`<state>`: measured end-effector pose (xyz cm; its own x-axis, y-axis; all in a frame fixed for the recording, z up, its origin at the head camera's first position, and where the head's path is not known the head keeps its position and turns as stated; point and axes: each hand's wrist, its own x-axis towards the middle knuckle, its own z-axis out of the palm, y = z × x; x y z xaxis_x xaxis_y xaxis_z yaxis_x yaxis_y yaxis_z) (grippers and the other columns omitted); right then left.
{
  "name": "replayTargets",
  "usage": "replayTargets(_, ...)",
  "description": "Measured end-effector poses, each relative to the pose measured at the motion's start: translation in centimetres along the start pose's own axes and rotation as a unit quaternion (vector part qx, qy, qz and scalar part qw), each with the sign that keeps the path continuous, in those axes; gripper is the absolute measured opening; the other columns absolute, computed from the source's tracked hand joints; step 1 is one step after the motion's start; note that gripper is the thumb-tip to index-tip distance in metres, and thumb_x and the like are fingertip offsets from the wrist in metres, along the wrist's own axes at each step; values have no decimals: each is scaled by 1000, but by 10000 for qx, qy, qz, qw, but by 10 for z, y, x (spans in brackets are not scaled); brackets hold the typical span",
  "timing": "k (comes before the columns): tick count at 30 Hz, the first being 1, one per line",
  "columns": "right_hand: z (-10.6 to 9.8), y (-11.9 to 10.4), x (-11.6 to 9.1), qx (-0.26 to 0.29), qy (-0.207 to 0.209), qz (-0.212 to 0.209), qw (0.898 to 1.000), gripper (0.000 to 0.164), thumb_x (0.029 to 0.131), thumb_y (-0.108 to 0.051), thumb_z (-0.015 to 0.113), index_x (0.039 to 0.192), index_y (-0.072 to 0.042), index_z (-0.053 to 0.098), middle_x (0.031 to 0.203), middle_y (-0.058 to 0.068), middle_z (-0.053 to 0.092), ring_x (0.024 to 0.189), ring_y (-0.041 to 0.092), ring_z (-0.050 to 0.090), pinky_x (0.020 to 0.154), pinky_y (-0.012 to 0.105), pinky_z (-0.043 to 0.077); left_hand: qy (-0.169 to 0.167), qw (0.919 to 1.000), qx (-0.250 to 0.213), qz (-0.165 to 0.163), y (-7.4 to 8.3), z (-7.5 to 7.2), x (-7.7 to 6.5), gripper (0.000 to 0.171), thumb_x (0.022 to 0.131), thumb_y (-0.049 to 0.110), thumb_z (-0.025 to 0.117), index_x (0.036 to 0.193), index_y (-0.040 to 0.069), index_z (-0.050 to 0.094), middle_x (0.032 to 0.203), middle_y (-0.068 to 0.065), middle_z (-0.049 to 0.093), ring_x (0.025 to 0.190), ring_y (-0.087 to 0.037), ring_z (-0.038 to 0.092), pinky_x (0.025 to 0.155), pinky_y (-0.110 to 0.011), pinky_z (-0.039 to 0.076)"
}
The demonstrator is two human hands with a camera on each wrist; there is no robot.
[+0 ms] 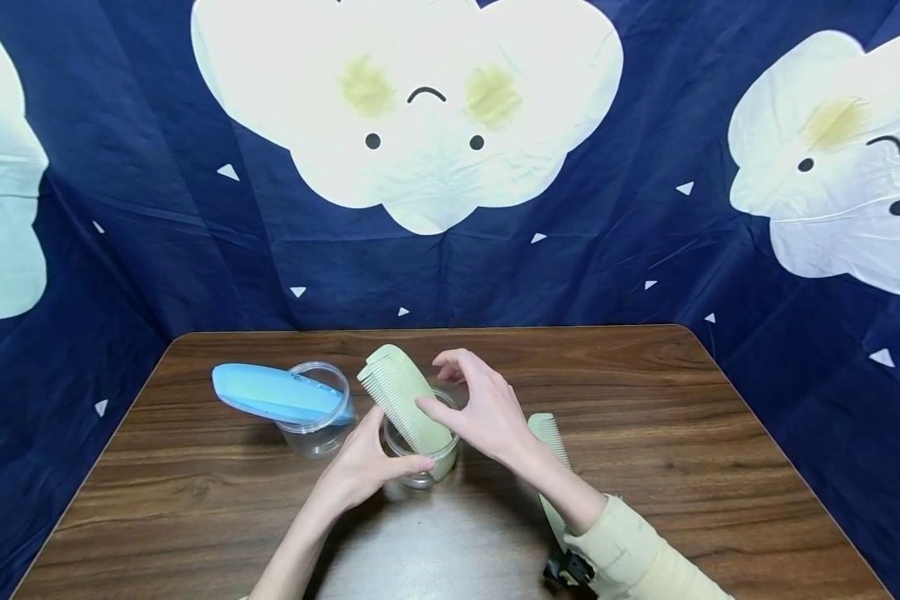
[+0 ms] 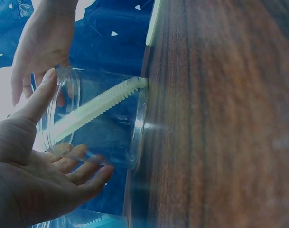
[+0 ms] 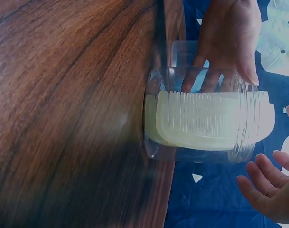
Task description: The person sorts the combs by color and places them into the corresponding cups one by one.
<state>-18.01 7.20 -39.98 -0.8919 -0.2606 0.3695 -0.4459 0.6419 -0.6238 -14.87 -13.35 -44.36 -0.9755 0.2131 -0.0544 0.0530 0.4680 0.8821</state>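
Note:
My left hand (image 1: 362, 467) grips a clear plastic jar (image 1: 423, 481), its thumb at the rim and its fingers around the side. Pale green combs (image 1: 403, 392) lean inside that jar, their upper ends sticking out to the left; at least two overlap in the right wrist view. Beside the rim hovers my right hand (image 1: 487, 408), fingers loosely bent and apart, holding nothing. Its thumb comes close to the combs in the head view, and the right wrist view shows a gap between its fingers (image 3: 265, 173) and the jar.
Left of my left hand stands a second clear jar (image 1: 311, 442) with blue combs (image 1: 270, 392) slanting out of it. Another green comb (image 1: 547, 432) lies on the wooden table (image 1: 682, 467), partly under my right forearm. A dark blue cloth (image 1: 435, 283) hangs behind.

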Motion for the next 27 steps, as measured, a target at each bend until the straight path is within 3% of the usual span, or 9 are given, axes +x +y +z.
replayTargets(6, -4, 3, -2, 38, 12, 83, 10000, 45, 86, -48, 78, 123, -28, 62, 107, -2, 73, 99, 14, 69, 89, 36, 56, 10, 10000, 5, -33, -1, 0, 0, 95, 71, 45, 93, 149, 19, 46, 150, -6, 56, 143, -29, 48, 119, -55, 36)
replayTargets(13, -8, 7, -4, -19, -1, 233, 9997, 42, 88, -50, 77, 121, -31, 61, 105, -9, 70, 98, 17, 69, 87, 35, 56, 28, 10000, 71, -28, -1, 0, 0, 94, 71, 46, 93, 148, 19, 47, 149, -7, 56, 143, -28, 48, 118, -53, 37)
replayTargets(23, -11, 13, -9, -120, -4, 296, 9995, 44, 87, -50, 77, 122, -27, 63, 107, -3, 71, 97, 18, 69, 86, 34, 55, 21, 9999, 105, -71, -1, 0, 0, 96, 71, 47, 92, 149, 18, 46, 151, -8, 55, 145, -30, 46, 119, -56, 36)
replayTargets(27, -14, 16, -12, -173, -17, 352, 9992, 43, 88, -51, 77, 121, -29, 62, 109, -6, 71, 99, 17, 70, 87, 35, 56, 20, 9999, 89, -73, -1, 0, 0, 95, 71, 47, 93, 149, 18, 46, 150, -8, 55, 145, -30, 46, 120, -56, 36)
